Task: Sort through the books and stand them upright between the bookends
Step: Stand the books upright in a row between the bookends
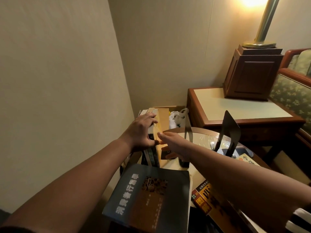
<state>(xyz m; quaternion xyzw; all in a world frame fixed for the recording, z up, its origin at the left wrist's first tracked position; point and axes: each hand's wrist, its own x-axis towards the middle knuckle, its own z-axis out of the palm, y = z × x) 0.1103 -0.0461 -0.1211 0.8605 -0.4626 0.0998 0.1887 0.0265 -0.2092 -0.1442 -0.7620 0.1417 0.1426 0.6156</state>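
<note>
The left hand (141, 132) clamps its fingers over the upright row of paperback books (152, 156); the right hand (173, 142), fingers straight, lies just beside them.

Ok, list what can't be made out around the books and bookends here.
Head view:
- Upright books: the left hand covers their tops; spines too dark to read.
- Right hand: whether it touches them, hidden by the hand itself.
- Red book: mostly under the right forearm.
- Grey book: cut by the bottom edge.

- Left hand (143, 132) and forearm: bare, uncovered down to the frame edge.
- Right hand (175, 145) and forearm: likewise bare.
- Black-and-white striped fabric (301, 221) beside the right arm; whether it is a sleeve is unclear.
</note>
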